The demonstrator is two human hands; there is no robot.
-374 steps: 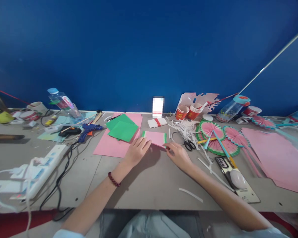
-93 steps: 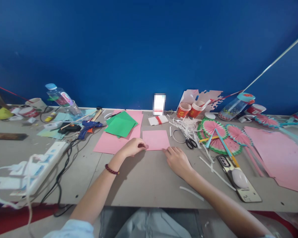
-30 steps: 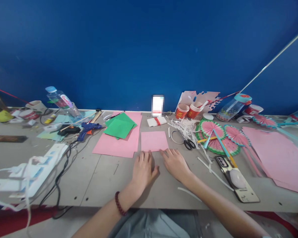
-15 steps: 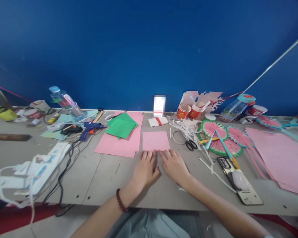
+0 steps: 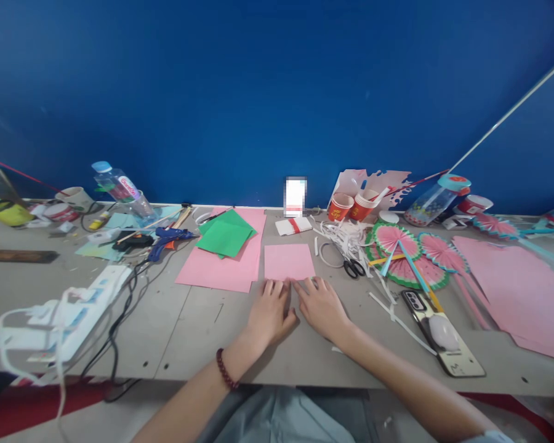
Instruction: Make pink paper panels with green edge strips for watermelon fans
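Observation:
A small pink paper sheet [image 5: 289, 261] lies flat on the grey table in front of me. Along its near edge rest the fingertips of my left hand [image 5: 272, 311], fingers stretched forward and thumb out to the side. My right hand [image 5: 322, 309] lies at the same edge, toward its right half, with its fingers extended and slightly spread. Both hands press down with nothing gripped between the fingers. To the left, green paper squares [image 5: 226, 232] sit on larger pink sheets [image 5: 221, 271]. Black-handled scissors [image 5: 354, 268] lie just right of the small sheet, beside white paper strips [image 5: 344, 240].
A blue glue gun [image 5: 168, 241] and a white power strip [image 5: 92, 311] with cables are at left. On the right are watermelon-patterned paper fans [image 5: 410, 255], a phone [image 5: 445, 335] and more pink sheets [image 5: 521, 289]. Red paper cups [image 5: 340, 207] stand near the blue wall.
Both hands stay at the near edge of the small pink sheet, almost unmoved. The view has shifted very slightly.

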